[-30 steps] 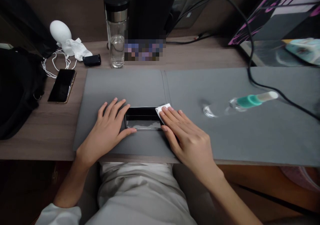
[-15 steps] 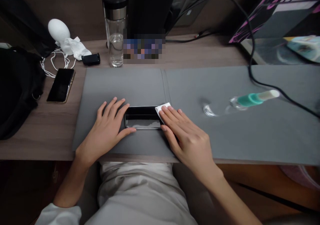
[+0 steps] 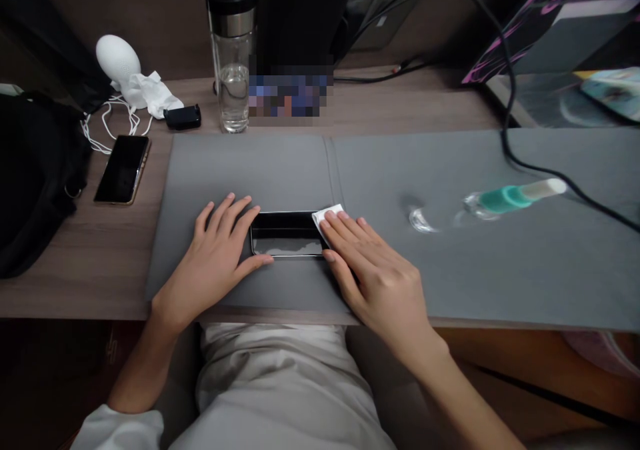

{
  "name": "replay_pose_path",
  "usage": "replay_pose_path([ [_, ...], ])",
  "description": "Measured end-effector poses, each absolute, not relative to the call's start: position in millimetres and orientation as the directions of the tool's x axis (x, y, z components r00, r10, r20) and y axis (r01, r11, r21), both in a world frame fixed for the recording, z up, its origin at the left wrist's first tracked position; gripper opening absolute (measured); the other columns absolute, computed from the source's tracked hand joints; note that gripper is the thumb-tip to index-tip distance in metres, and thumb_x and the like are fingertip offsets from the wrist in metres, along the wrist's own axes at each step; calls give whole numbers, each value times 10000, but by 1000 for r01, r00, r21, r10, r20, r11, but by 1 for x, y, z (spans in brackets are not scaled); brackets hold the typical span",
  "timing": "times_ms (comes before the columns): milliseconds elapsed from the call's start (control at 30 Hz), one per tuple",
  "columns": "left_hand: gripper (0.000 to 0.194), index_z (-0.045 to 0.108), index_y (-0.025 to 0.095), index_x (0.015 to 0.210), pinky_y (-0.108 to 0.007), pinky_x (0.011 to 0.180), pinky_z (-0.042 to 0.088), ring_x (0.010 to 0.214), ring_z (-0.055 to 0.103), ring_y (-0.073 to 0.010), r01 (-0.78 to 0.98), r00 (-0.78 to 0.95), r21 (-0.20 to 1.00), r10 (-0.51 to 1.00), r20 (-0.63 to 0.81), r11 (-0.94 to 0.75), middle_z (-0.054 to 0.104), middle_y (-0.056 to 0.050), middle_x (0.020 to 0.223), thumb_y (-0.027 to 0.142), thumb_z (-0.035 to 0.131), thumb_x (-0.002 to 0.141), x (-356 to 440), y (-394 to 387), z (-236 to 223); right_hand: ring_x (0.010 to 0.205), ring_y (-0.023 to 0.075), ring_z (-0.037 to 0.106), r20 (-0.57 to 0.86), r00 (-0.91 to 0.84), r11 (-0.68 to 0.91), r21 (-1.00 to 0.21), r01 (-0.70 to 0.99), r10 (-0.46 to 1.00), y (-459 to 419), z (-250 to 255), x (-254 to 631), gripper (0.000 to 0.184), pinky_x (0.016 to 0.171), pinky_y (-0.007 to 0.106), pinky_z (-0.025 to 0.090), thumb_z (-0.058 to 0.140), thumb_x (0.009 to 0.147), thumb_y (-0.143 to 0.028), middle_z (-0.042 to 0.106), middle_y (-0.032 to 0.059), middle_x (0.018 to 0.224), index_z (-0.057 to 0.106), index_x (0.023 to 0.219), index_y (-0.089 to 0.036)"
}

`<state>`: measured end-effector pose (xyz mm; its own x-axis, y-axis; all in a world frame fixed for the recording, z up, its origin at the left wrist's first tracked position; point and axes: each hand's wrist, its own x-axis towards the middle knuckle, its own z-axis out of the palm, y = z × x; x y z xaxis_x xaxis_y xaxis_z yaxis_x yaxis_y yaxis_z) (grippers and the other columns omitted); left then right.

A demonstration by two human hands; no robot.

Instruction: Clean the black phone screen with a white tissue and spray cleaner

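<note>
Hardly anything has moved since the earlier frame beyond a slight shift of view. On the left half of the gray mat, near its front edge, lies a phone. The left hand has fingers spread, thumb and index touching its edges; the right hand's fingers lie flat, slightly apart, on a folded white wipe. Beyond the mat, a pixelated patch hides any lettering.
</note>
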<state>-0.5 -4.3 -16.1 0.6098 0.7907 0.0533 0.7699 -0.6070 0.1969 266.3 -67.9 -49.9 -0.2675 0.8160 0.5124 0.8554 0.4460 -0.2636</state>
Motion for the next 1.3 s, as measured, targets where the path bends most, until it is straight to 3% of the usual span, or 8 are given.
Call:
replay_pose_path([
  [1033, 760, 391, 147, 1640, -574, 1348, 205, 1655, 272, -337, 771, 608, 194, 791, 62, -607, 404, -173, 1722, 658, 427, 1079, 0, -4, -17, 1458, 291, 582, 518, -262, 437, -249, 865, 814, -68, -52, 265, 662, 1245, 538, 493, 616, 1044, -137, 647, 128, 1526, 401, 1664, -226],
  [1300, 758, 396, 140, 1637, -576, 1348, 204, 1654, 276, -341, 773, 608, 185, 792, 59, -607, 408, -176, 1719, 651, 437, 1079, 0, -5, -16, 1461, 292, 581, 521, -269, 442, -240, 864, 810, -67, -52, 264, 609, 1252, 528, 484, 637, 1028, -118, 656, 159, 1511, 473, 1613, -161],
])
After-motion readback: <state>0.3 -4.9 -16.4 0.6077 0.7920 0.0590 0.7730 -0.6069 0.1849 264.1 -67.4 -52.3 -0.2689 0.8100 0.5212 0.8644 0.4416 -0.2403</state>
